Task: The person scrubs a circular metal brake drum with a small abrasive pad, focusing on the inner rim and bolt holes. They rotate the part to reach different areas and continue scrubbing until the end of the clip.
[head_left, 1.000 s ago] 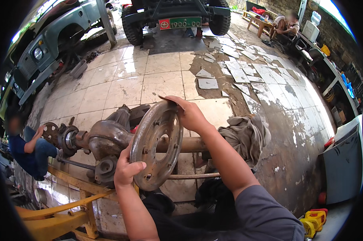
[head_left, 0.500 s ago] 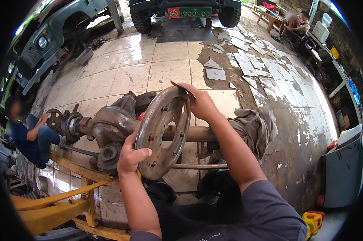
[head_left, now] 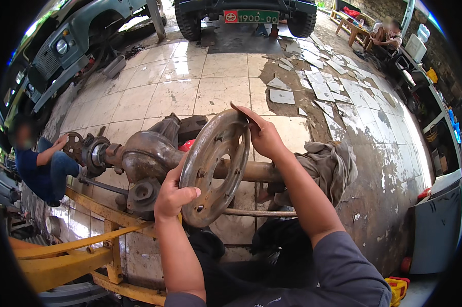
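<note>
A round, worn metal plate with holes, which looks like a brake backing plate (head_left: 206,153), is held up on edge and tilted in front of me. My left hand (head_left: 175,199) grips its lower left rim, thumb across the face and fingers hidden behind. At the upper right rim, my right hand (head_left: 266,138) presses a thin brown sheet (head_left: 240,108), perhaps sandpaper, against the metal. Its fingertips are partly hidden behind the rim. Beyond the plate lies a vehicle axle with a bulging differential housing (head_left: 145,153) and a long tube (head_left: 259,170).
A grey-brown cloth (head_left: 328,169) drapes over the axle's right end. At left, a co-worker (head_left: 39,169) crouches beside the axle's other end. A yellow metal frame (head_left: 67,268) stands lower left. Broken tiles (head_left: 320,87) lie at the far right, near parked vehicles (head_left: 62,48).
The view has shifted slightly, so the scene sits a little further right. Both hands keep their hold on the plate, with the brown sheet still at its upper rim.
</note>
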A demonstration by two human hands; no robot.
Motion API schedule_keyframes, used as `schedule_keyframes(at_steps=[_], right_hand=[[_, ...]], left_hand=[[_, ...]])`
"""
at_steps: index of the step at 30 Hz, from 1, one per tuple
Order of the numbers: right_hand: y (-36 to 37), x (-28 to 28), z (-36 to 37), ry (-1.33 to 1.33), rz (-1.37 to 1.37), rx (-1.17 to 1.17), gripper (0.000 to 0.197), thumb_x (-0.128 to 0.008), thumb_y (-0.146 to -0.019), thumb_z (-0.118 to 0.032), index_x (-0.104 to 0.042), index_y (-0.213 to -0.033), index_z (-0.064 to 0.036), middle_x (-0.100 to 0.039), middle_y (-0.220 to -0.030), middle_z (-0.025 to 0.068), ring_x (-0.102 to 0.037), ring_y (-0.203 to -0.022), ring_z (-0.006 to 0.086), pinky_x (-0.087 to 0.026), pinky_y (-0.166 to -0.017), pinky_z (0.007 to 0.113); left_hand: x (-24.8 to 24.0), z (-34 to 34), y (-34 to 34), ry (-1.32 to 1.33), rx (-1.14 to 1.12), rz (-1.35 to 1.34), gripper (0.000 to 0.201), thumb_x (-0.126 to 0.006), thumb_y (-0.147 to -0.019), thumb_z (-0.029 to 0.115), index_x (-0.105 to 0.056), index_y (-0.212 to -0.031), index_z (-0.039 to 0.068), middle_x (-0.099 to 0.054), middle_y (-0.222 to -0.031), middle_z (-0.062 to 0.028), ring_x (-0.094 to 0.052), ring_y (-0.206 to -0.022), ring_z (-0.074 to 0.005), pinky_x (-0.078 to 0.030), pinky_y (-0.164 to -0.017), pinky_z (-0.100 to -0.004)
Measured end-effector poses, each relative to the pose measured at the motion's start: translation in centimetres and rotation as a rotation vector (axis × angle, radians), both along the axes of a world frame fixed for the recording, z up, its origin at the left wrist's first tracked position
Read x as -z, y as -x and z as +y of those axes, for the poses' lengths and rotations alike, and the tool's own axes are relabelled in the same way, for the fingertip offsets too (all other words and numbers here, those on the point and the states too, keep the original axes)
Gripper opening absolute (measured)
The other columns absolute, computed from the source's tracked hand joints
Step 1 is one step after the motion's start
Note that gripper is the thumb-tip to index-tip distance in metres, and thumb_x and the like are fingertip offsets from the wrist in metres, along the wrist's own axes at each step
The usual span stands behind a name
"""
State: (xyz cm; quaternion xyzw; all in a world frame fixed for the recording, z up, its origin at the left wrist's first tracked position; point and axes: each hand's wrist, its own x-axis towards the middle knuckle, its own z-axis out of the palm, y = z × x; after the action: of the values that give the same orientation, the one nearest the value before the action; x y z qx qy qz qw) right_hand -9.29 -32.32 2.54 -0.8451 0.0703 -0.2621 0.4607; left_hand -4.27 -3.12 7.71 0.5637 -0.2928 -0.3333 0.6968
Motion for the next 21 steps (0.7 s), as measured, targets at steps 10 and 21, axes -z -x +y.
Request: schedule_keyframes(at_steps=[10,21], right_hand=[[0.2,-5.5,1.1,0.240,-0.075,-0.091,0.065,-0.049,-0.085,0.012,-0.054,-0.144,-0.0154,-0.064,-0.134,0.0160,-0.060,-0.123,0.0366,-0.050,-0.101,0.040],[2.7,-7.8,-2.2,0.329,0.113,-0.055,0.071,-0.048,-0.079,0.015,-0.055,-0.143,-0.0154,-0.063,-0.133,0.0191,-0.061,-0.120,0.0385,-0.050,-0.101,0.046]], left_hand=[[-0.3,0.4,0.4,-0.027,0.017,0.005,0.092,-0.065,-0.066,0.013,-0.040,-0.154,-0.003,-0.060,-0.135,-0.0073,-0.053,-0.121,-0.0150,-0.036,-0.108,-0.0275],[-0.7,-1.4,1.3,0.063,0.148,-0.090,0.091,-0.070,-0.069,0.017,-0.041,-0.152,-0.005,-0.039,-0.158,-0.0131,-0.035,-0.146,-0.0231,-0.023,-0.120,-0.0362]])
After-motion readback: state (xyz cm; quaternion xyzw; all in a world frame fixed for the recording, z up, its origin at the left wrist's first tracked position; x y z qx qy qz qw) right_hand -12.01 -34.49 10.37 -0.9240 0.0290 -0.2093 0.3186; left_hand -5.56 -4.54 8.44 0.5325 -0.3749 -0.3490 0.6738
